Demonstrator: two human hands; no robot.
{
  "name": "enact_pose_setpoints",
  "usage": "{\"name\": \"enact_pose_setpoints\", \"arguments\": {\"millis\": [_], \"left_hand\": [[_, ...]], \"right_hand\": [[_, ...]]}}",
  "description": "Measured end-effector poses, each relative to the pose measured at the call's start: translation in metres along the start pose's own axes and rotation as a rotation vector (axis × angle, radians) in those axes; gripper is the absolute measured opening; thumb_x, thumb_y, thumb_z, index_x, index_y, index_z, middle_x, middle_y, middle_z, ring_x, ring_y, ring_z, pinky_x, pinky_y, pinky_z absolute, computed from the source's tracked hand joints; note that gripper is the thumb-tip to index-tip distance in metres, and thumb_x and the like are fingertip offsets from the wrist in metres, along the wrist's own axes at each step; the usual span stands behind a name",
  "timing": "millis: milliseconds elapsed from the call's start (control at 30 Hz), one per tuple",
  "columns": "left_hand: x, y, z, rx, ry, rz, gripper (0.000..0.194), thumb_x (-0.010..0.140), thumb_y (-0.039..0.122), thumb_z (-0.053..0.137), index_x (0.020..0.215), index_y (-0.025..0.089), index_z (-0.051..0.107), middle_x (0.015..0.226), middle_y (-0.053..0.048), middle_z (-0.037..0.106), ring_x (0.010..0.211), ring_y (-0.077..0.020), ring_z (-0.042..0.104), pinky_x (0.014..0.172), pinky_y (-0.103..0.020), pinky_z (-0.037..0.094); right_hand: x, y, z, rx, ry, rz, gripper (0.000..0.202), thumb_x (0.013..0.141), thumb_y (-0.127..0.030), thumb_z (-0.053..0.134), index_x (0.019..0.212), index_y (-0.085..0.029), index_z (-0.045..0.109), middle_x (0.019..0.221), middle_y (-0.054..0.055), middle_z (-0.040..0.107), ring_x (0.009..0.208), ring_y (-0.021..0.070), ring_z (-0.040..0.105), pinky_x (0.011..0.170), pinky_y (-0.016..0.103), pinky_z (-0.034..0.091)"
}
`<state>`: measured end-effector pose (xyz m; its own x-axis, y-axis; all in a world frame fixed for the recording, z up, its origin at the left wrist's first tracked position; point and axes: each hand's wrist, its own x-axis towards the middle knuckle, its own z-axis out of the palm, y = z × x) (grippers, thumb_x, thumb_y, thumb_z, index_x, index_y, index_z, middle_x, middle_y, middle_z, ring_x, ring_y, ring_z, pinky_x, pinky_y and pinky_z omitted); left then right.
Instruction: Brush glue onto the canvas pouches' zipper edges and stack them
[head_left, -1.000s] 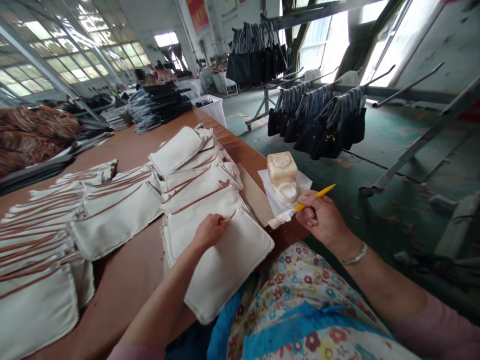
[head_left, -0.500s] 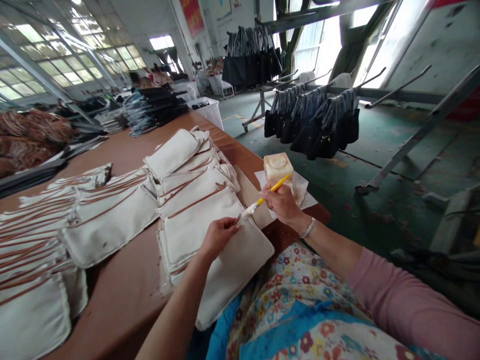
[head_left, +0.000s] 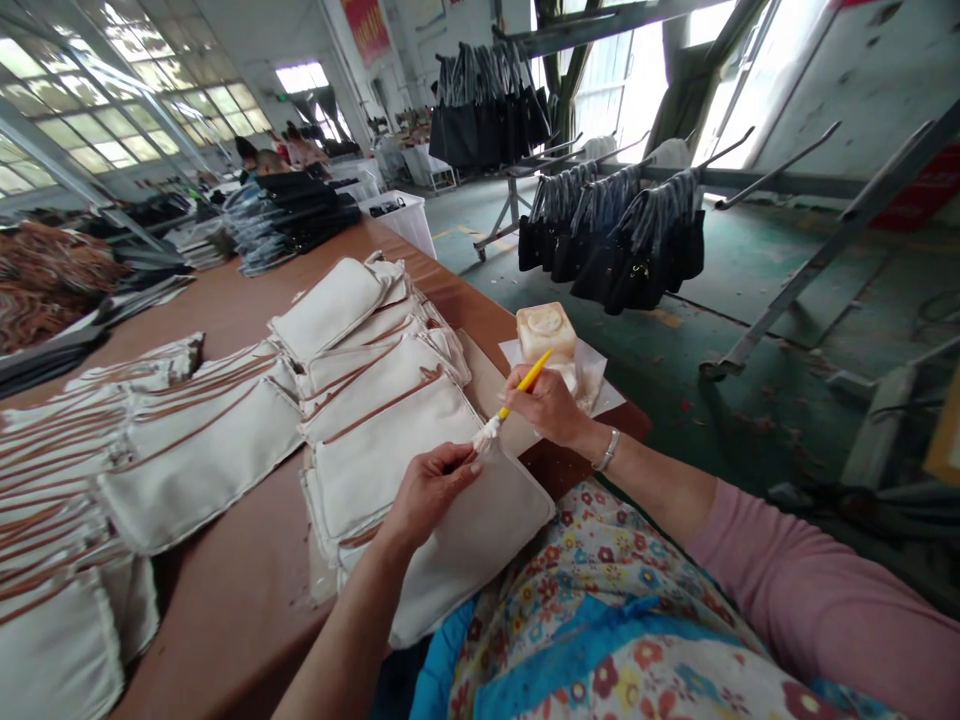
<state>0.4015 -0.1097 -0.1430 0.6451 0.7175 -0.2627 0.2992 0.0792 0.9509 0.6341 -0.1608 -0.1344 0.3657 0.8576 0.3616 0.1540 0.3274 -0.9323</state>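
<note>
My right hand (head_left: 546, 402) is closed round the yellow handle of a brush (head_left: 525, 384). White paste coats the brush's tip, which touches the top edge of a cream pouch (head_left: 480, 545) near its corner. My left hand (head_left: 439, 490) pinches that same edge just left of the bristles. The pouch slants off the table's front edge, against my floral apron. Beside it lies a stack of cream pouches (head_left: 390, 455) with brown strips along their tops. A square, paste-stained tub (head_left: 546, 330) stands behind my right hand on white paper (head_left: 609, 398).
More cream pouches (head_left: 202, 450) lie in overlapping rows on the brown table (head_left: 225, 610). Dark stacked pieces (head_left: 304, 215) and a heap of brown straps (head_left: 52, 280) lie farther back. Black bags (head_left: 637, 250) hang from a metal rack on the right, beyond the table edge.
The brush has moved slightly along the pouch edge towards the corner and stands more upright. My left hand still pinches the edge. The whole view has shifted a little.
</note>
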Motion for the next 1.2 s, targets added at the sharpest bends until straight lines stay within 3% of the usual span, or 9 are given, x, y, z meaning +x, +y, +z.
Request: {"name": "enact_pose_setpoints", "arguments": {"millis": [200, 267, 467, 633, 800, 900, 1000, 1100, 1200], "left_hand": [[-0.014, 0.004, 0.008, 0.319, 0.088, 0.318, 0.026, 0.086, 0.042, 0.069, 0.093, 0.018, 0.078, 0.075, -0.001, 0.06, 0.069, -0.0122, 0.056, 0.061, -0.021, 0.043], [-0.018, 0.003, 0.012, 0.385, 0.127, 0.406, 0.022, 0.087, 0.038, 0.069, 0.091, 0.018, 0.076, 0.075, -0.001, 0.059, 0.068, -0.0117, 0.056, 0.06, -0.021, 0.043], [-0.025, 0.005, 0.014, 0.553, 0.247, 0.476, 0.014, 0.086, 0.031, 0.069, 0.081, 0.019, 0.071, 0.072, -0.001, 0.061, 0.063, -0.011, 0.056, 0.059, -0.022, 0.043], [-0.033, 0.009, 0.013, 0.603, 0.292, 0.493, 0.012, 0.088, 0.03, 0.068, 0.082, 0.02, 0.07, 0.074, -0.001, 0.063, 0.064, -0.0118, 0.058, 0.06, -0.023, 0.045], [-0.062, 0.021, 0.005, 0.678, 0.407, 0.489, 0.008, 0.087, 0.025, 0.066, 0.081, 0.021, 0.069, 0.075, -0.002, 0.064, 0.065, -0.0126, 0.061, 0.059, -0.023, 0.046], [-0.092, 0.041, -0.024, 0.772, 0.545, 0.493, 0.01, 0.088, 0.029, 0.067, 0.083, 0.021, 0.07, 0.074, -0.002, 0.065, 0.063, -0.0123, 0.061, 0.058, -0.022, 0.046], [-0.122, 0.072, -0.074, 0.935, 0.713, 0.474, 0.011, 0.088, 0.032, 0.068, 0.085, 0.022, 0.071, 0.074, 0.0, 0.067, 0.063, -0.0123, 0.061, 0.059, -0.022, 0.045], [-0.129, 0.1, -0.142, 1.1, 0.792, 0.455, 0.017, 0.086, 0.04, 0.07, 0.086, 0.023, 0.073, 0.073, 0.001, 0.068, 0.063, -0.0127, 0.06, 0.06, -0.022, 0.044], [-0.104, 0.117, -0.224, 1.198, 0.751, 0.443, 0.029, 0.084, 0.049, 0.071, 0.087, 0.021, 0.076, 0.075, 0.002, 0.07, 0.066, -0.0126, 0.061, 0.062, -0.021, 0.043]], "right_hand": [[0.009, -0.001, -0.012, 0.182, 0.214, 0.088, 0.022, 0.074, -0.03, 0.073, 0.064, -0.02, 0.056, 0.05, -0.006, 0.043, 0.046, 0.0098, 0.037, 0.043, 0.022, 0.028], [0.008, -0.004, -0.01, 0.289, 0.17, 0.167, 0.025, 0.072, -0.031, 0.075, 0.064, -0.021, 0.054, 0.045, -0.009, 0.037, 0.04, 0.0076, 0.029, 0.038, 0.021, 0.02], [-0.007, -0.026, -0.008, 0.496, -0.205, 0.337, 0.02, 0.07, -0.025, 0.074, 0.064, -0.019, 0.055, 0.042, -0.01, 0.037, 0.034, 0.0041, 0.023, 0.036, 0.02, 0.012], [-0.008, -0.036, -0.008, 0.516, 0.015, 0.299, 0.021, 0.067, -0.021, 0.072, 0.062, -0.019, 0.052, 0.042, -0.011, 0.034, 0.034, 0.0031, 0.021, 0.036, 0.019, 0.012], [-0.026, -0.043, 0.012, 0.574, -0.122, 0.43, 0.016, 0.071, -0.023, 0.074, 0.067, -0.019, 0.059, 0.041, -0.008, 0.037, 0.035, 0.0055, 0.027, 0.037, 0.02, 0.015], [-0.03, -0.043, 0.004, 0.619, 0.029, 0.429, 0.015, 0.071, -0.022, 0.074, 0.065, -0.02, 0.06, 0.041, -0.008, 0.033, 0.035, 0.0055, 0.025, 0.038, 0.021, 0.019], [-0.032, -0.031, -0.011, 0.553, 0.087, 0.492, 0.018, 0.07, -0.022, 0.078, 0.064, -0.02, 0.06, 0.044, -0.005, 0.035, 0.037, 0.006, 0.027, 0.038, 0.022, 0.019], [-0.045, -0.012, -0.02, 0.532, 0.119, 0.598, 0.026, 0.07, -0.026, 0.08, 0.059, -0.021, 0.057, 0.045, -0.003, 0.033, 0.038, 0.0073, 0.028, 0.037, 0.024, 0.018], [-0.063, 0.003, -0.023, 0.524, 0.196, 0.665, 0.03, 0.069, -0.029, 0.079, 0.055, -0.024, 0.053, 0.044, -0.001, 0.031, 0.037, 0.008, 0.027, 0.035, 0.027, 0.018]]}}
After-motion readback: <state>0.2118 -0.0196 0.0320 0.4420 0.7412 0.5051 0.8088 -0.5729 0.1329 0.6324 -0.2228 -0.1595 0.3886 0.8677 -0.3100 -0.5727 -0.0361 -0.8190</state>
